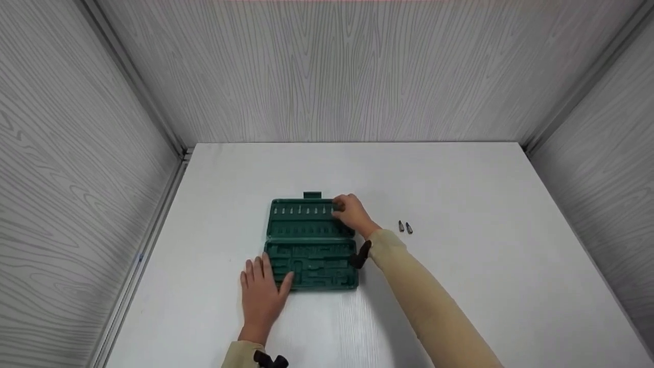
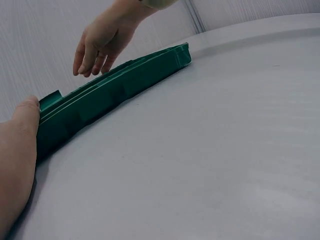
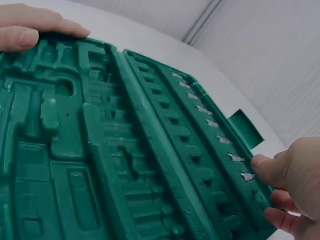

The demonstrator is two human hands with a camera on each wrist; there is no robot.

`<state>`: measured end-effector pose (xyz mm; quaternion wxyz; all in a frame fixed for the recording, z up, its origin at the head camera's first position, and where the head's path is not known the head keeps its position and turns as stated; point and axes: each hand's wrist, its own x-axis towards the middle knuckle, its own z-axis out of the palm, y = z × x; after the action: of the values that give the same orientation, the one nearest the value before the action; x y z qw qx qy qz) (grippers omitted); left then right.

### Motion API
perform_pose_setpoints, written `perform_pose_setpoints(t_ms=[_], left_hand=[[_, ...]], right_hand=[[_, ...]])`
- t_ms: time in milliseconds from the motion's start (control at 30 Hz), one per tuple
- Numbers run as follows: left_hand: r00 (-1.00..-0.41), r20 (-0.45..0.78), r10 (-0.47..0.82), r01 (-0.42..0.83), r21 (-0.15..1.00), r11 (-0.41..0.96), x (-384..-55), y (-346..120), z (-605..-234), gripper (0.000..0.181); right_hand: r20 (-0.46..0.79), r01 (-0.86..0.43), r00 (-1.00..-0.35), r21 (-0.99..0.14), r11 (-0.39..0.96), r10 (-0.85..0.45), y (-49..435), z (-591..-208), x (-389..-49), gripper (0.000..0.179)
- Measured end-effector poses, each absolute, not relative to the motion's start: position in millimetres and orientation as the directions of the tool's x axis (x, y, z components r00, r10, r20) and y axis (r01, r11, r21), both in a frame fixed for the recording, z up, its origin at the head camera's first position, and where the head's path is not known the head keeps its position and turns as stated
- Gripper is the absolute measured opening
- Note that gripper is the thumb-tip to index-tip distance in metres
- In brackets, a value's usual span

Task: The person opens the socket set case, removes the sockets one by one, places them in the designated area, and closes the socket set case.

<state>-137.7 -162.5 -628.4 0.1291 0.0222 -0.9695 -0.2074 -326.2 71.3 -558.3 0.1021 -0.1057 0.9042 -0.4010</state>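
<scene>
An unfolded green plastic bit case (image 1: 310, 238) lies on the white table. Its far half carries a row of several small silver screwdriver bits (image 3: 224, 140); the near half shows bare moulded recesses. My left hand (image 1: 263, 296) rests at the near left corner, fingers straight along the side and thumb against the front edge. Over the far right corner is my right hand (image 1: 352, 212), thumb and fingertips apart beside the last bit (image 3: 247, 176) of the row. I see nothing between its fingers in the right wrist view.
Two loose dark-tipped bits (image 1: 405, 227) lie on the table right of the case, beyond the right forearm. A latch tab (image 1: 312, 194) sticks out from the case's far edge. Grey wood-grain panels (image 1: 327, 76) enclose the table at the back and sides.
</scene>
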Motion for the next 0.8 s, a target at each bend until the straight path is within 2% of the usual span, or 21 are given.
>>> perform_pose_setpoints(t_ms=[133,333,633,800], left_hand=[[-0.965,0.238,-0.106,-0.003,0.396,0.918,-137.4,-166.5,-627.6,0.088],[-0.967,0.234,-0.097,0.002,0.39,0.921,-136.3,-167.9,-627.6,0.088],[-0.967,0.24,-0.089,0.014,0.398,0.917,-138.3,-163.5,-628.2,0.088],[-0.967,0.236,-0.097,0.005,0.397,0.918,-139.6,-163.0,-630.3,0.088]], right_hand=[[-0.079,-0.145,-0.954,-0.721,0.677,-0.289,62.1,-562.4,-330.4,0.033],[-0.122,-0.108,-0.96,-0.672,0.733,-0.252,56.4,-565.1,-332.8,0.031],[-0.109,-0.135,-0.969,-0.519,0.844,-0.222,53.0,-563.2,-332.9,0.023],[-0.1,-0.106,-0.976,-0.558,0.823,-0.194,52.4,-562.9,-331.9,0.023]])
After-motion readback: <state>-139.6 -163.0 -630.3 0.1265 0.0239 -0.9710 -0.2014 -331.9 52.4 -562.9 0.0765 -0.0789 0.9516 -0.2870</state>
